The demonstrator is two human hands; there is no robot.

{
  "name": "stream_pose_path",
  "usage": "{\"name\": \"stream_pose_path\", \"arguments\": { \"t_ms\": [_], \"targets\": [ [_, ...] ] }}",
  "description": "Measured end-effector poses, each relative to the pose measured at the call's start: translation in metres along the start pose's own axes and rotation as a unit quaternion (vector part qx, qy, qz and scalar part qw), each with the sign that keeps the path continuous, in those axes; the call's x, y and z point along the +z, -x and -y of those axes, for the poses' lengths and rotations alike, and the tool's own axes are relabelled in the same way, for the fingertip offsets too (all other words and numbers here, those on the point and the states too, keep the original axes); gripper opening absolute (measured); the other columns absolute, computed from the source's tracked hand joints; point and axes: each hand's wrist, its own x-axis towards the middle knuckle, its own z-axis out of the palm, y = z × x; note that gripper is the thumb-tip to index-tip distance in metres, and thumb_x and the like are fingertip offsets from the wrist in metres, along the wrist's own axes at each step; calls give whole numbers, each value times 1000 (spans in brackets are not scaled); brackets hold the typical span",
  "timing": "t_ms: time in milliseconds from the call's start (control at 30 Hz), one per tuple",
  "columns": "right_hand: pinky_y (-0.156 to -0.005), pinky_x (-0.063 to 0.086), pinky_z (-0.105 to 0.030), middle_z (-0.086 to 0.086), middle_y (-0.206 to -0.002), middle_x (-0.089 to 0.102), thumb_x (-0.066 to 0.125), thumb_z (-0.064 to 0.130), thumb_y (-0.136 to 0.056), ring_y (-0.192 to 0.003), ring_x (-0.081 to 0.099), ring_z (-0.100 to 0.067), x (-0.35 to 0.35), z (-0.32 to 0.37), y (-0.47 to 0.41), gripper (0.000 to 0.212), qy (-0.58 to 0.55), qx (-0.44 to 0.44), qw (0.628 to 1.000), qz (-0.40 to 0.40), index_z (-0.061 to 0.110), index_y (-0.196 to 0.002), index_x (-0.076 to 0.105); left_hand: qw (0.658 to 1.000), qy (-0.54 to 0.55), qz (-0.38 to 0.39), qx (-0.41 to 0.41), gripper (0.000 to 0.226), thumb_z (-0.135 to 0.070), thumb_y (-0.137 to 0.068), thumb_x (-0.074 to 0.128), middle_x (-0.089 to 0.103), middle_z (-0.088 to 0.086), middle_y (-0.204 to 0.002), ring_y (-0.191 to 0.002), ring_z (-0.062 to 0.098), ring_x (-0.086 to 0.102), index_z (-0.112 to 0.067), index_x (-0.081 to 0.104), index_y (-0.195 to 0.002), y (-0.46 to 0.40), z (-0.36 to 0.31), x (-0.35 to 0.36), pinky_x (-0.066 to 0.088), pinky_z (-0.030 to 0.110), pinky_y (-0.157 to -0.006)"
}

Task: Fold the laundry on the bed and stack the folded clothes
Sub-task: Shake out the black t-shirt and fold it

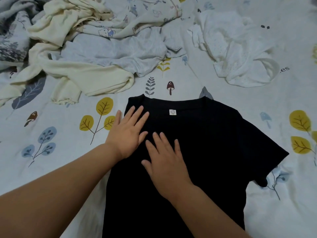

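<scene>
At about ten o'clock in the head view a cream garment (pixel 68 69) lies crumpled on the bed sheet (pixel 56 121), one ruffled cuff reaching down toward nine o'clock. Just to its right, touching and partly overlapping it, a pale grey garment (pixel 120 52) is bunched up near eleven o'clock, and behind that, toward twelve, lies a light fabric printed with small cartoon animals (pixel 137 16).

The left hand (pixel 127 133) rests flat at the middle of the view, slightly toward nine o'clock, its fingers (pixel 137 114) straight and spread, gripping nothing. The palm sits across the left edge of the black T-shirt (pixel 214 152), the little finger over the bed sheet and the others on the dark cloth.

The black T-shirt lies spread at the centre and runs down to six o'clock, neckline pointing toward twelve with a small white label (pixel 172 112) inside the collar. Its left side ends in a straight edge, while its right sleeve sticks out toward three o'clock.

The right hand (pixel 167 164) lies just right of the left one, near but not touching, pressed flat on the shirt's chest with fingers extended and holding nothing.

At about two o'clock, well apart from the shirt, a white garment (pixel 240 54) is heaped loosely.
</scene>
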Motion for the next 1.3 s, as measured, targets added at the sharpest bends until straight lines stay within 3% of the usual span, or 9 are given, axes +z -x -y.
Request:
{"name": "stream_pose_path", "arguments": {
  "t_ms": [167,433,533,667,833,933,1067,1200,1300],
  "targets": [
    [-105,35,-55,-20,-130,54,61,4,-83,-123,48,-36,-52,-61,31,38,-33,167,944,-283,3,-121,60,997,69,-43,11,60,-33,-96,40,11,3,-158,-146,20,5,-18,17,-150,0,-30,-24,-3,43,-116],
    [-96,35,-48,-19,-129,44,56,33,-90,-124,36,-37,-96,-163,73,44,-65,490,865,-88,9,-126,49,978,173,-9,118,55,-25,-97,43,16,-5,-157,-145,13,9,-25,22,-148,-18,-114,-37,5,36,-117],
    [-82,46,-40,-12,-101,59,58,20,-84,-101,52,-34,-95,-170,78,4,-133,455,872,-124,16,-87,59,967,213,10,137,50,-23,-97,43,21,-5,-155,-144,14,13,-25,30,-146,-28,-144,-43,13,37,-116],
    [-51,30,-26,5,-60,47,59,6,-75,-57,42,-12,-100,-141,77,26,-206,321,885,-267,20,-63,41,926,373,38,39,31,-27,-98,42,56,-2,-131,-124,15,47,-18,61,-121,-41,-164,-60,32,41,-109],
    [-66,39,-14,8,-76,58,62,0,-74,-69,51,-6,-87,-73,67,23,-218,90,942,-237,21,-82,57,701,683,137,-152,44,-50,-88,53,69,3,-87,-77,14,65,-8,68,-88,-58,-156,-90,51,25,-77],
    [-82,39,-10,6,-106,62,56,11,-89,-94,56,-5,-73,-55,60,28,-230,54,962,-138,21,-114,59,766,616,156,-99,28,-22,-83,69,58,3,-59,-52,13,54,-8,60,-60,-62,-135,-88,44,23,-62],
    [-82,37,-14,5,-117,59,49,30,-95,-102,53,-7,-63,-58,58,36,-233,92,968,12,25,-131,49,898,421,80,-93,12,-14,-89,61,55,3,-70,-69,21,54,-10,56,-79,-65,-118,-72,48,31,-77],
    [-58,38,-9,7,-89,65,45,13,-93,-67,52,0,-62,-62,58,26,-237,168,941,-171,19,-110,64,938,323,-110,-62,25,-16,-92,52,61,1,-105,-92,20,59,-13,51,-117,-50,-113,-58,42,30,-79],
    [-84,43,-22,-5,-122,59,43,8,-91,-106,57,-19,-54,-73,49,39,-136,199,936,-255,14,-128,55,944,208,-211,145,42,-9,-88,51,53,13,-132,-116,32,55,-7,52,-130,-41,-111,-47,43,40,-93]
  ]
}}
